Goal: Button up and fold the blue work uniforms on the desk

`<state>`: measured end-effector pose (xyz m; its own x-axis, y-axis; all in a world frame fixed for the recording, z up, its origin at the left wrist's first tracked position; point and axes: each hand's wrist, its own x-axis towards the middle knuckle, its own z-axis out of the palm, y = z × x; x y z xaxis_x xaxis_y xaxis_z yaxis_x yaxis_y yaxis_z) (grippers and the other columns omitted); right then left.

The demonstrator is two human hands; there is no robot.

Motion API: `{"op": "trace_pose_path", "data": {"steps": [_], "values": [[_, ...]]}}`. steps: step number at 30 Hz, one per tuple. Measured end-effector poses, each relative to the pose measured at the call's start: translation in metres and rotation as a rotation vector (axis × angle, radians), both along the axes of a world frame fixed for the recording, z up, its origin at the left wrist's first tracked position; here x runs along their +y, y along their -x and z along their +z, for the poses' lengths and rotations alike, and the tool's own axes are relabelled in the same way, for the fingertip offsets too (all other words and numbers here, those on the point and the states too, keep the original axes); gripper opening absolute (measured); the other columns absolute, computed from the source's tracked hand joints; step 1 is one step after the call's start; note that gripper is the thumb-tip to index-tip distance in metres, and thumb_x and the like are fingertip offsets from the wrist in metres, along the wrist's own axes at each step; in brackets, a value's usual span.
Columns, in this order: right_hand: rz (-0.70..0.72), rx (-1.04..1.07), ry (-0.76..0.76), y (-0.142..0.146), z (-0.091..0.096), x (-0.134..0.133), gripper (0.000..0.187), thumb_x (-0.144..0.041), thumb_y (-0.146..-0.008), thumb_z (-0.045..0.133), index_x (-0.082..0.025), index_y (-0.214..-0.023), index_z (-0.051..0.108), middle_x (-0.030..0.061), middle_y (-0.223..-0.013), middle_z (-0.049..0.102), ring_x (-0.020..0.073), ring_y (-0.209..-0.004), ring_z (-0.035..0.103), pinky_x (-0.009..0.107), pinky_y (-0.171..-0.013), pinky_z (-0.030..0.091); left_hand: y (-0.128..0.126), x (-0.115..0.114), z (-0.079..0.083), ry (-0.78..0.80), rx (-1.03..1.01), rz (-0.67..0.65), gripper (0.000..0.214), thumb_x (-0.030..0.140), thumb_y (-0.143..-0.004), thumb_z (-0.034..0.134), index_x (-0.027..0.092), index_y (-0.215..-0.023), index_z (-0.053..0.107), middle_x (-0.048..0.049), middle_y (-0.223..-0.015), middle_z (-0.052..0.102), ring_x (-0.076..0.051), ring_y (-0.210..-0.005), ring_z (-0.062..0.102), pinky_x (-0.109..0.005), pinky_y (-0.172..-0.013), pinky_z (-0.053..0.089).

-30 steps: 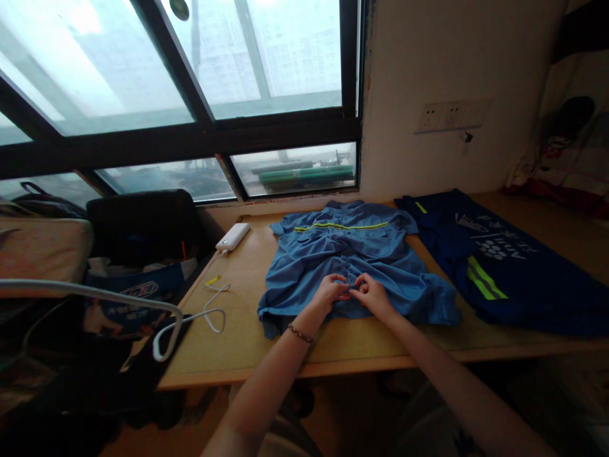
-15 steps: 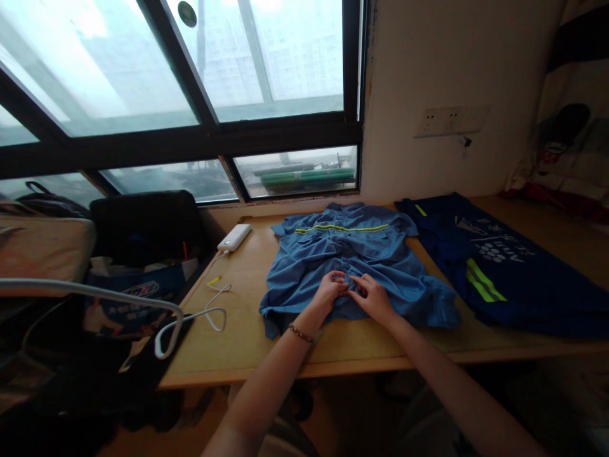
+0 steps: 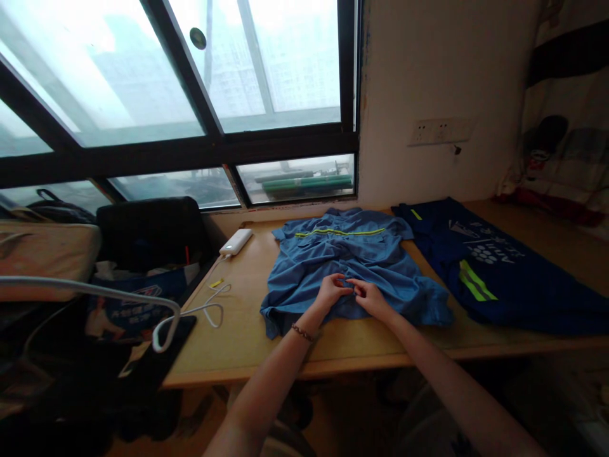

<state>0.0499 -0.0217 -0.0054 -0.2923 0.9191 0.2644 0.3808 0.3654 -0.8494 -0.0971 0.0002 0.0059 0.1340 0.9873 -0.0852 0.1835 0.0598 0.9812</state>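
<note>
A light blue work shirt (image 3: 349,257) with a yellow reflective stripe lies spread on the wooden table (image 3: 238,343). My left hand (image 3: 330,291) and my right hand (image 3: 370,297) meet at the middle of the shirt's front, near its lower part. The fingers of both hands are pinched together on the fabric there. A beaded bracelet sits on my left wrist.
A dark navy garment (image 3: 495,273) with yellow stripes lies to the right on the table. A white power bank (image 3: 235,242) with a white cable (image 3: 209,308) lies at the left. A black bag (image 3: 152,231) and clutter stand left of the table, under a window.
Both hands stay together on the shirt's front, with only small finger movements. The view has shifted slightly.
</note>
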Motion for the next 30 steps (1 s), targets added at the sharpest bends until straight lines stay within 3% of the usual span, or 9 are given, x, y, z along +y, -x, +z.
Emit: {"op": "trace_pose_path", "data": {"steps": [5,8,12,14,16,18,22,26,30], "values": [[-0.112,-0.019,-0.106,0.002,0.005,-0.006,0.053,-0.003,-0.058,0.041,-0.016,-0.109,0.051,-0.0022,-0.067,0.048,0.0109,-0.057,0.043,0.023,-0.057,0.038,-0.005,-0.009,0.01,-0.288,0.303,-0.045,0.013,0.015,-0.062,0.063,0.013,-0.075,0.061,-0.0008,-0.065,0.054,-0.012,-0.064,0.05,-0.022,-0.061,0.038],[-0.194,-0.071,-0.167,-0.001,0.013,-0.023,0.053,-0.003,-0.06,0.04,-0.016,-0.111,0.048,0.0013,-0.075,0.052,0.0131,-0.062,0.048,0.026,-0.062,0.042,-0.002,-0.025,0.02,-0.458,0.545,-0.068,0.007,0.019,-0.07,0.057,0.015,-0.075,0.06,-0.0057,-0.079,0.055,-0.017,-0.078,0.051,-0.029,-0.073,0.039],[-0.205,-0.328,-0.308,-0.023,0.023,-0.062,0.053,-0.009,-0.066,0.045,-0.022,-0.118,0.045,0.0074,-0.101,0.054,0.0214,-0.091,0.05,0.036,-0.081,0.041,0.019,-0.058,0.031,-0.569,0.783,-0.152,0.026,0.025,-0.073,0.054,0.018,-0.098,0.055,-0.0103,-0.108,0.05,-0.023,-0.103,0.045,-0.037,-0.087,0.036],[-0.26,-0.53,-0.4,-0.047,0.025,-0.08,0.05,-0.018,-0.068,0.052,-0.025,-0.118,0.046,0.0082,-0.113,0.051,0.0291,-0.108,0.04,0.046,-0.093,0.031,0.042,-0.077,0.033,-0.584,0.898,-0.153,0.049,0.029,-0.069,0.059,0.018,-0.115,0.045,-0.012,-0.126,0.039,-0.026,-0.118,0.033,-0.043,-0.095,0.029],[-0.354,-0.684,-0.457,-0.08,0.021,-0.09,0.05,-0.03,-0.067,0.058,-0.026,-0.116,0.049,0.008,-0.119,0.049,0.0351,-0.116,0.031,0.055,-0.097,0.019,0.071,-0.095,0.032,-0.544,1.052,-0.074,0.065,0.03,-0.065,0.062,0.019,-0.125,0.037,-0.0117,-0.134,0.031,-0.03,-0.125,0.02,-0.051,-0.098,0.018],[-0.41,-0.766,-0.479,-0.117,0.011,-0.094,0.054,-0.041,-0.065,0.061,-0.026,-0.116,0.05,0.0079,-0.122,0.048,0.0364,-0.117,0.03,0.057,-0.097,0.018,0.105,-0.111,0.03,-0.454,1.206,0.061,0.061,0.027,-0.066,0.061,0.022,-0.123,0.041,-0.0101,-0.135,0.032,-0.032,-0.126,0.017,-0.056,-0.098,0.013],[-0.389,-0.735,-0.482,-0.173,-0.013,-0.085,0.049,-0.041,-0.072,0.053,-0.024,-0.117,0.049,0.0063,-0.121,0.049,0.0254,-0.11,0.043,0.04,-0.092,0.036,0.16,-0.131,0.025,-0.274,1.303,0.184,0.035,0.02,-0.074,0.048,0.025,-0.108,0.054,-0.0048,-0.118,0.052,-0.027,-0.114,0.038,-0.05,-0.095,0.024],[-0.689,-0.584,-0.438,-0.18,-0.022,-0.075,0.038,-0.032,-0.077,0.041,-0.018,-0.109,0.055,0.0089,-0.116,0.051,0.0234,-0.102,0.05,0.037,-0.088,0.04,0.174,-0.139,0.022,-0.25,1.23,0.224,0.031,0.014,-0.068,0.045,0.023,-0.093,0.059,-0.0032,-0.101,0.058,-0.022,-0.098,0.049,-0.034,-0.084,0.038],[-0.799,-0.422,-0.269,-0.168,0.0,-0.081,0.031,-0.031,-0.077,0.038,-0.019,-0.092,0.063,0.0065,-0.099,0.062,0.0222,-0.086,0.058,0.034,-0.078,0.044,0.171,-0.152,0.023,-0.306,1.167,0.397,0.029,0.01,-0.062,0.041,0.022,-0.082,0.06,-0.0037,-0.093,0.058,-0.021,-0.093,0.051,-0.03,-0.081,0.04]]}}
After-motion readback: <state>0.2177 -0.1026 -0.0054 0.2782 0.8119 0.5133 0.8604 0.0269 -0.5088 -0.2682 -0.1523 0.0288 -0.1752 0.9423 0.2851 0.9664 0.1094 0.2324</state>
